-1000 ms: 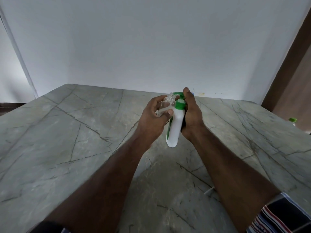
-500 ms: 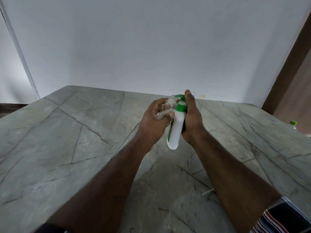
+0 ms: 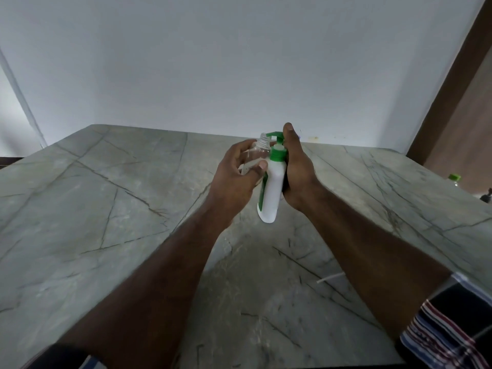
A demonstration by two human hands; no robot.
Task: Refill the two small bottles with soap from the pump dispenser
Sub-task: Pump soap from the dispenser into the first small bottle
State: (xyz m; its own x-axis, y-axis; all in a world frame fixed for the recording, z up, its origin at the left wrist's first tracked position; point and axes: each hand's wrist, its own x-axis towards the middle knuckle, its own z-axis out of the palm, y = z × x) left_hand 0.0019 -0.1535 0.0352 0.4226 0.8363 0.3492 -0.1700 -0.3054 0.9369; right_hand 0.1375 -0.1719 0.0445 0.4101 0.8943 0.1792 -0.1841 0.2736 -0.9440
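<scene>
A white pump dispenser (image 3: pixel 273 187) with a green collar and green pump head is held above the table in my right hand (image 3: pixel 298 171), whose fingers wrap its far side while a finger rests on the pump head. My left hand (image 3: pixel 235 179) grips a small clear bottle (image 3: pixel 259 151) with an open threaded neck, tilted so its mouth sits just under the green spout. The two hands are pressed close together. Most of the small bottle is hidden by my left fingers. A second small bottle is not in view.
A grey marble table (image 3: pixel 106 209) with dark veins fills the view, ending at a white wall. A green-capped bottle (image 3: pixel 454 179) stands past the table's right edge. A thin white strip (image 3: pixel 330 277) lies on the table near my right forearm.
The pump head stands higher than half a second ago. Both hands with the bottles stay in about the same spot.
</scene>
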